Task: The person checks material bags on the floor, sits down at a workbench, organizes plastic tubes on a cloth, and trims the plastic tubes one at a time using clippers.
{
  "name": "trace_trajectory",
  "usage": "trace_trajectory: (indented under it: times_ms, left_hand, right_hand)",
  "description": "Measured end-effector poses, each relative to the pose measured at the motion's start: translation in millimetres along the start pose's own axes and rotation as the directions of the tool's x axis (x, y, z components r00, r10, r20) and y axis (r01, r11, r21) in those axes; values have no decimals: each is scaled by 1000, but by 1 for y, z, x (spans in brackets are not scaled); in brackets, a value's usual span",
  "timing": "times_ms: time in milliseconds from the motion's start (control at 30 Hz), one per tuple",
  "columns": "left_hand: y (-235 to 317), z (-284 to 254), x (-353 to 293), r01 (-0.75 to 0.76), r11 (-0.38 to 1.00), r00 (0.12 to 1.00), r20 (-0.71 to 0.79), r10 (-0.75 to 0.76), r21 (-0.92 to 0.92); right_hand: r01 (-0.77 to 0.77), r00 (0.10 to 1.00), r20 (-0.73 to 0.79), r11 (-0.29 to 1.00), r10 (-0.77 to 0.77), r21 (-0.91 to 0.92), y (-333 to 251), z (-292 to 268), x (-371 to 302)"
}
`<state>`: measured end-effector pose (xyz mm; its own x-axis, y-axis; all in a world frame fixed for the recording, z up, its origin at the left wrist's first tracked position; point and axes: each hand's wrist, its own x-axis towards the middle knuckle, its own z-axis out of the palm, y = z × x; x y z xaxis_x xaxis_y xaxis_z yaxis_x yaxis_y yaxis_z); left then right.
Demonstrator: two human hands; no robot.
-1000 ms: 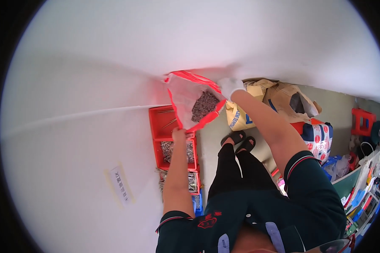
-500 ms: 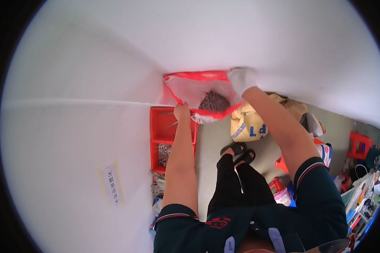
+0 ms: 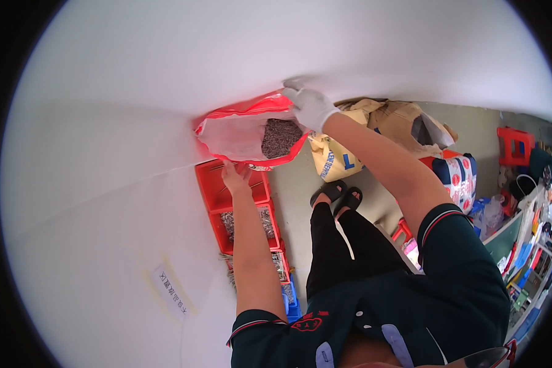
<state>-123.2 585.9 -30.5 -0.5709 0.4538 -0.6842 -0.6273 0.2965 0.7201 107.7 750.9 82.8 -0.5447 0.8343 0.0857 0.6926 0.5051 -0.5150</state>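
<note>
A woven bag with a red rim (image 3: 251, 109) gapes between my hands, its pale inside showing. A heap of small, thin dark-grey pieces (image 3: 281, 137), too small to name, lies at its right end. My right hand (image 3: 313, 109), in a white glove, grips the rim at the far right corner. Bare, my left hand (image 3: 236, 178) is closed on the near rim; its fingertips are partly hidden by the bag's edge. Just below that hand stands a red bin (image 3: 213, 191) with a few thin rods in it.
A second red bin (image 3: 219, 236) holds small metal pieces; a blue bin (image 3: 295, 310) stands nearer me. Right of the bag are a yellow sack (image 3: 331, 162) and a brown one (image 3: 398, 126). A red stool (image 3: 515, 146) and a cluttered bench (image 3: 533, 276) lie farther right. White wall runs along the left.
Both hands and the bag have shifted left in the picture, and the bag now tilts with its right end higher. More of the bins and the brown sack shows.
</note>
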Motion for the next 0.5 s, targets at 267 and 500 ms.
trace_trajectory:
  times_ms: [267,500]
  left_hand:
    - [-113,-49,-68,44,915,999,-35,-33,401]
    - [-204,39,-105,108,531,798,245,-551,841]
  right_hand:
    - [-468,789,-306,845,532,259,74,-79,-202]
    - [-888,435,188,386,881,248,59,1,-414]
